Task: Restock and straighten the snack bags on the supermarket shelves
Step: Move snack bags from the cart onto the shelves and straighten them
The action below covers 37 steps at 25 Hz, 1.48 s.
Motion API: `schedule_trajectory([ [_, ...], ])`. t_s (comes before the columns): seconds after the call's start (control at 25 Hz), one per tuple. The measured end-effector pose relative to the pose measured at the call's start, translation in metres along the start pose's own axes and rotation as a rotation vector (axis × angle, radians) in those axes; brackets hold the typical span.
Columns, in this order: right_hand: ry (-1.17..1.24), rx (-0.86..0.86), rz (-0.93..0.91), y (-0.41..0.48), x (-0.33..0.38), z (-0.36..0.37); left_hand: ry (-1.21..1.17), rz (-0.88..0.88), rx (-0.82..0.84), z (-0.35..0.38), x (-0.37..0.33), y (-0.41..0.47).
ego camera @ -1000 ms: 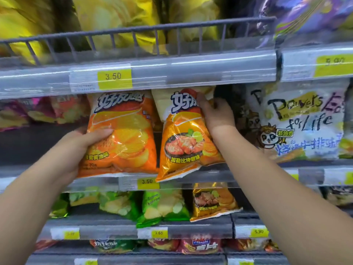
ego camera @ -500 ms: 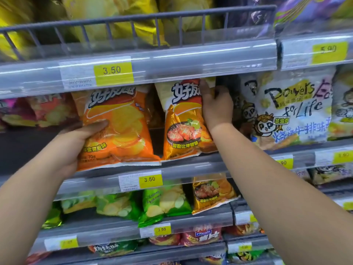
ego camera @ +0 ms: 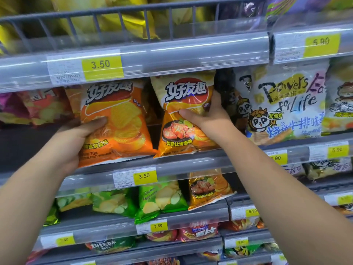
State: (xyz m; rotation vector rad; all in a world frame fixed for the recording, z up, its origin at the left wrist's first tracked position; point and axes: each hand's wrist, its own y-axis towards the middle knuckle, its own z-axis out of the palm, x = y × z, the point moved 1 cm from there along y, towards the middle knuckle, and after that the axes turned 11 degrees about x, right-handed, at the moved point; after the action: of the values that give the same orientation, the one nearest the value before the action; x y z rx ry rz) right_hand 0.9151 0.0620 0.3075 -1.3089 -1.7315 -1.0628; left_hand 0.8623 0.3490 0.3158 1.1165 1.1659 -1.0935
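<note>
Moved: chicken bag (ego camera: 183,136) now stands upright.
Right hand (ego camera: 210,115): clamped on it.
Left hand (ego camera: 76,136): clamped on orange bag (ego camera: 122,119).
Meaning: row looks nearly straight.

Two chip bags are held upright, just beside each other, on the middle shelf (ego camera: 172,163). The orange bag (ego camera: 122,119) is gripped at its left edge by the left hand (ego camera: 76,138), with the thumb laid across its front. The darker bag with the grilled-meat picture (ego camera: 183,104) is gripped at its right edge by the right hand (ego camera: 209,116), with the thumb pressed on its front. A white bag (ego camera: 286,104) lettered "Powers for Life" is stood just right of that hand. Green bags (ego camera: 160,199) and a smaller orange bag (ego camera: 208,188) are ranged on the shelf below. Yellow bags (ego camera: 122,20) are kept behind a wire rail (ego camera: 133,10) above.
</note>
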Motion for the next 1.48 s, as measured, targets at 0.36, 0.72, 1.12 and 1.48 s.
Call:
schedule_trajectory([
  [0.36, -0.009, -0.076, -0.065, 0.024, -0.008, -0.004, -0.017, 0.054, -0.039, 0.01, 0.006, 0.002],
  [0.72, -0.004, -0.066, -0.157, 0.035, -0.013, -0.007, -0.029, 0.029, -0.027, 0.006, 0.011, 0.007],
  [1.12, -0.182, 0.067, 0.026, 0.039, -0.026, -0.013, 0.057, 0.044, 0.032, 0.017, 0.014, 0.017],
  [1.48, -0.327, -0.066, 0.144, 0.028, -0.012, -0.007, 0.157, 0.104, 0.063, 0.016, 0.013, 0.033],
])
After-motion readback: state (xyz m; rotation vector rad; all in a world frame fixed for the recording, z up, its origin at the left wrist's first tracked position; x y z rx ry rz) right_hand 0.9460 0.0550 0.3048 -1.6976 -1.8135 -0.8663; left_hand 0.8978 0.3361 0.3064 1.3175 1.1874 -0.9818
